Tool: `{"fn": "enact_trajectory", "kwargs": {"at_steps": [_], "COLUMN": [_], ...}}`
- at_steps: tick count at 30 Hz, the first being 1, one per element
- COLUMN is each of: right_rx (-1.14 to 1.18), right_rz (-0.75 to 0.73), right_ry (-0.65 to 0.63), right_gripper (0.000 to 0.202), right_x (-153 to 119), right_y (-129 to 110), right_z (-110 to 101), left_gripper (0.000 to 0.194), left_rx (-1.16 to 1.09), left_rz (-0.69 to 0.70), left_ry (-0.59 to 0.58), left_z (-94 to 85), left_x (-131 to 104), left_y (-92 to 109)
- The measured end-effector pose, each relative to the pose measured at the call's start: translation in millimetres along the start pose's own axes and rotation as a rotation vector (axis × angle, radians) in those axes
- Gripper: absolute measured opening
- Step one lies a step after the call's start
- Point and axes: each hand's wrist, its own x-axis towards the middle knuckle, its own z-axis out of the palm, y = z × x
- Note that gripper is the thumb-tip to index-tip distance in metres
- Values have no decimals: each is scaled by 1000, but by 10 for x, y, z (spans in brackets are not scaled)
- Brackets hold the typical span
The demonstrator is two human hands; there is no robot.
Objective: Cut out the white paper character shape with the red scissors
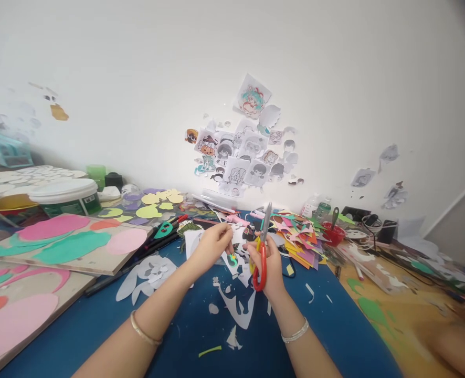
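My right hand (pixel 272 262) grips a pair of scissors (pixel 261 265) with red and yellow handles, the metal blades pointing up and away from me. My left hand (pixel 217 242) is closed, its fingertips pinched together just left of the scissors; what they hold, if anything, is too small to make out. Right below those fingertips is a small paper piece with a green and yellow mark (pixel 233 259). White paper scraps (pixel 240 310) lie on the blue mat (pixel 193 336) between my forearms.
Coloured paper offcuts (pixel 301 236) are heaped behind my right hand. White petal-like cutouts (pixel 148 278) lie at left, beside boards (pixel 110 262) with pink and green shapes. A white-lidded tub (pixel 65 191) stands farther back. Another person's blurred hand (pixel 453 336) shows at the right edge.
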Motion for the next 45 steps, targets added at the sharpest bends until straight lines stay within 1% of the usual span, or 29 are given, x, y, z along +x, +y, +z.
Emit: {"fn": "enact_trajectory", "kwargs": {"at_steps": [3, 8, 10, 11, 12, 14, 16, 17, 19, 21, 22, 23, 24, 25, 29, 32, 35, 39, 42, 45], "right_rx": [14, -54, -84, -90, -94, -92, -93, -100, -122, -146, -153, -156, -156, -156, -162, -170, -166, -150, -139, -121], "right_rz": [9, -39, -36, -26, -15, -2, 9, 22, 50, 61, 57, 50, 44, 41, 55, 59, 48, 52, 37, 33], "right_ry": [41, -2, -6, -1, 9, 38, 59, 61, 52, 36, 30, 25, 20, 16, 25, 31, 23, 9, 1, -9], "right_gripper": [52, 48, 49, 50, 49, 47, 46, 47, 50, 52, 52, 52, 51, 51, 52, 54, 53, 55, 55, 54], "right_x": [33, 40, 33, 30, 28, 28, 29, 28, 25, 19, 15, 12, 9, 8, 8, 13, 14, 15, 16, 18], "right_y": [31, 93, 90, 82, 71, 45, 22, 14, 5, 5, 8, 12, 17, 22, 45, 53, 54, 67, 81, 88], "right_z": [-39, -43, -33, -30, -30, -37, -45, -48, -46, -34, -27, -20, -14, -10, -12, -22, -24, -23, -27, -32], "left_gripper": [18, 19, 19, 19, 20, 21, 20, 18, 14, 5, 2, 4, 6, 7, 12, 17, 23, 32, 32, 31], "left_rx": [-19, 42, 56, 65, 80, 138, 249, 331, 485, 639, 715, 772, 811, 834, 875, 901, 905, 870, 835, 793], "left_rz": [-46, -73, -82, -77, -66, -35, -28, -67, -240, -532, -644, -717, -760, -772, -760, -744, -725, -689, -667, -633], "left_ry": [-103, -207, -236, -249, -261, -290, -283, -307, -404, -476, -486, -488, -488, -489, -497, -475, -420, -312, -245, -172], "left_z": [77, 201, 188, 151, 90, -112, -394, -546, -823, -1010, -1061, -1087, -1092, -1082, -1006, -986, -993, -1018, -1058, -1115], "left_x": [-28, -73, -78, -81, -87, -111, -156, -183, -235, -267, -273, -273, -266, -256, -199, -163, -145, -153, -175, -190], "left_y": [20, 23, 43, 67, 100, 181, 249, 264, 244, 168, 120, 72, 28, -10, -110, -189, -289, -401, -447, -446]}}
